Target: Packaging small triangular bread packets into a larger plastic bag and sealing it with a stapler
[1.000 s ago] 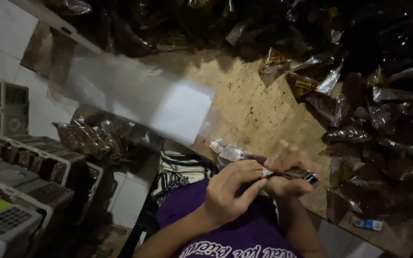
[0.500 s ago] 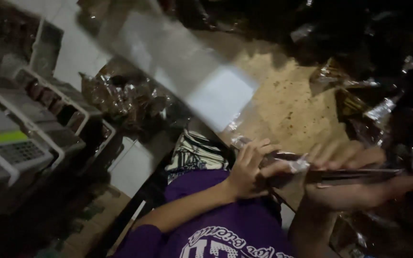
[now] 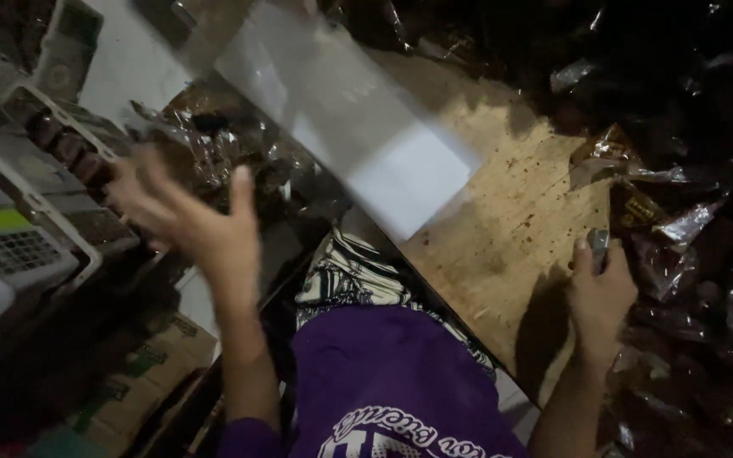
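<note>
Head view, left hand (image 3: 184,216): raised at the left, fingers spread apart, blurred, holding nothing.
Just beyond the left hand: clear bags of dark snacks (image 3: 239,157), heaped beside white crates (image 3: 36,203).
Right hand (image 3: 600,288): low at the right, closed around a small dark tool (image 3: 599,248), resting on the wooden board (image 3: 502,229).
Beside the right hand: pile of filled packets (image 3: 680,229), touching the board.
Step, by judgement: between packets, one hand free.
Next move calls for: a fresh packet brought to the tool.
</note>
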